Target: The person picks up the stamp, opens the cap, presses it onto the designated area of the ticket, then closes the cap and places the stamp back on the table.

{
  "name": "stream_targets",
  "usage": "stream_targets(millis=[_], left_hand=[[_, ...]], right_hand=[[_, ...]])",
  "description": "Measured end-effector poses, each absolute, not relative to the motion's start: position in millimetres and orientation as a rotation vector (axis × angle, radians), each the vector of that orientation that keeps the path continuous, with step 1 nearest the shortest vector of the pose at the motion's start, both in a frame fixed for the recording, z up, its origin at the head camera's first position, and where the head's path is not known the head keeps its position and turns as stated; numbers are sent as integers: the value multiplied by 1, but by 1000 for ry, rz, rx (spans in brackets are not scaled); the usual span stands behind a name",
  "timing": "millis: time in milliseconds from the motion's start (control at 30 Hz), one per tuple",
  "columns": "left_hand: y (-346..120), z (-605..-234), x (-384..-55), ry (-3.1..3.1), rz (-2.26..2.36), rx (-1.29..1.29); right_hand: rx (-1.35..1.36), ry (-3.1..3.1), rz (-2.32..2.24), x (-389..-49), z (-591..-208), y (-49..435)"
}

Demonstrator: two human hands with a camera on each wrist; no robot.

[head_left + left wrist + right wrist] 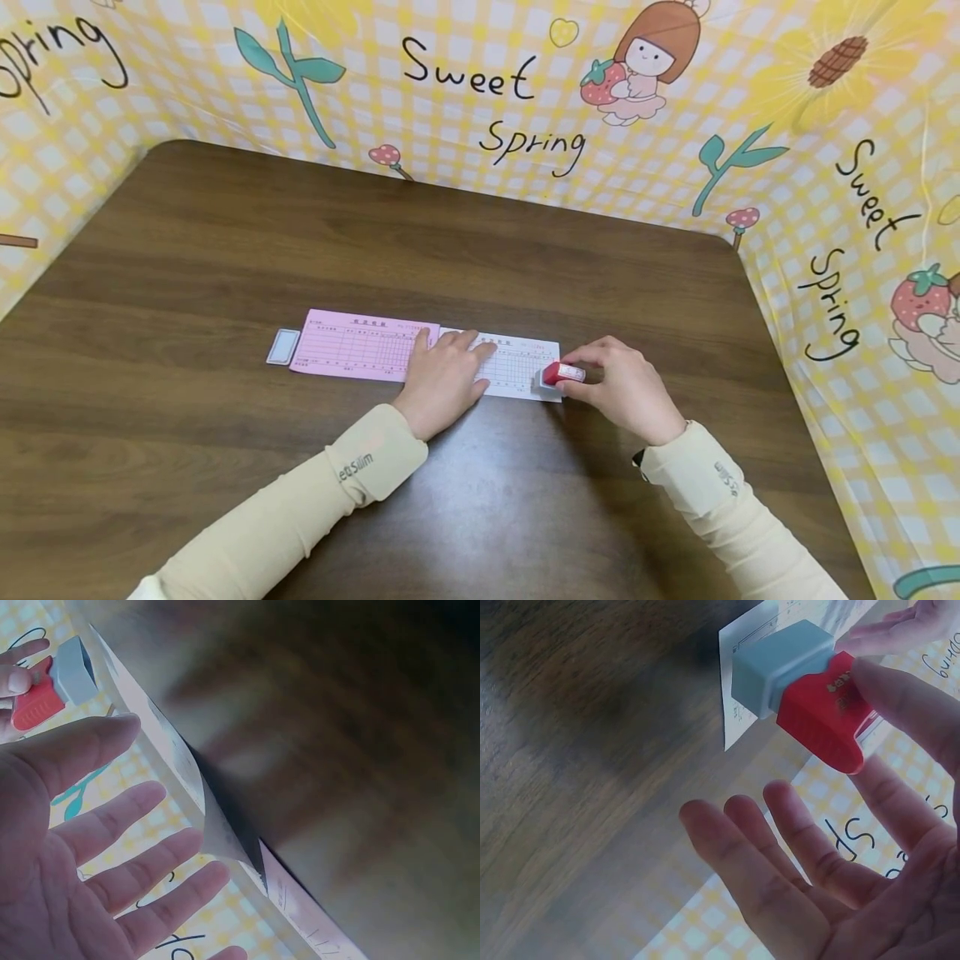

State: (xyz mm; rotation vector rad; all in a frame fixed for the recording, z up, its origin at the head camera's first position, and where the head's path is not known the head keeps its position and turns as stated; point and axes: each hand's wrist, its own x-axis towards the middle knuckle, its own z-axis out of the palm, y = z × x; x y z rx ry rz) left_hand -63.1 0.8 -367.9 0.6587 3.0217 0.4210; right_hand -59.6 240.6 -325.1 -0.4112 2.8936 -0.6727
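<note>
My right hand (pixel 626 390) pinches a red stamp (pixel 555 372) with a grey base between thumb and index finger. In the right wrist view the stamp (pixel 829 712) is tilted, its grey base toward the white form, and the other fingers are spread away from it. The stamp is over the right end of the white form (pixel 517 358); whether it touches the paper I cannot tell. My left hand (pixel 442 379) rests with spread fingers across the join of the white form and the pink form (pixel 352 346). In the left wrist view a sheet (pixel 221 825) curls up.
A small pale rectangular piece with a dark border (pixel 282 347) lies against the left end of the pink form. The brown wooden table (pixel 337 225) meets a yellow checked cloth (pixel 480 108) with printed lettering at its back and sides.
</note>
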Motion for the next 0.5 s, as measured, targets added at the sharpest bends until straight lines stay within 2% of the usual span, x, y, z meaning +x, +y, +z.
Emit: stream_targets(millis=[500], left_hand=[[2,-370,-66,3025,389,646]], right_hand=[[-441,2915,-613,-60,-327,236]])
